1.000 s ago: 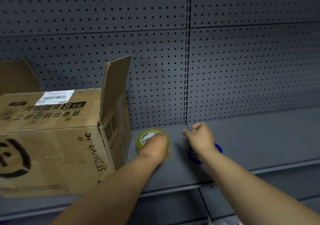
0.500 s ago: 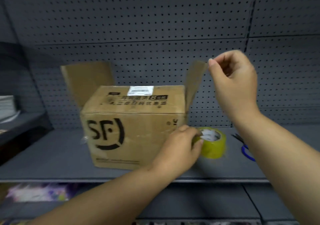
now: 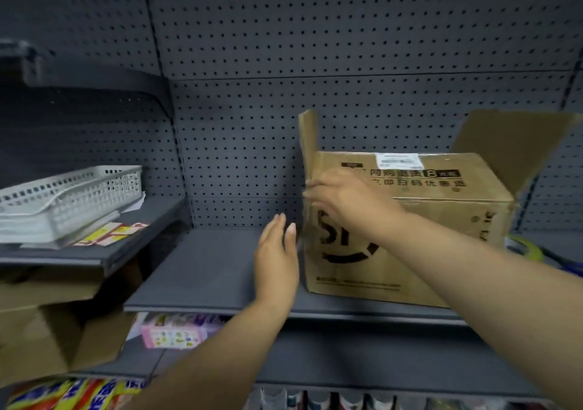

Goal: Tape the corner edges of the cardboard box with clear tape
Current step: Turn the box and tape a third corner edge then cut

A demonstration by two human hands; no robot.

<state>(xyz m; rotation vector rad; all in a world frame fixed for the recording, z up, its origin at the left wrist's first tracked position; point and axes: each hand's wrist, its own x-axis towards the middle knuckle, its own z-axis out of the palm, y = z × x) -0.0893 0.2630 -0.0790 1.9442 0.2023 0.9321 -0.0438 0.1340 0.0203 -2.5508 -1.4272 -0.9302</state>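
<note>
**Hands at the box's left corner**

The brown cardboard box [image 3: 426, 220] sat on the grey shelf [image 3: 205, 271] at the centre right of the frame. It bore a black logo, Chinese characters and a white label [image 3: 398, 159] on its top face, with a flap raised at each end. The right arm covered part of the logo, and the yellowish tape roll [image 3: 525, 247] at the right edge was half hidden behind the box. Whether clear tape lay on the corner could not be made out. The right hand [image 3: 344, 201] pressed fairly straight fingers on the upper left corner edge. The left hand [image 3: 277, 261] was open, fingers straight, just beside the box's left side; contact was unclear.
</note>
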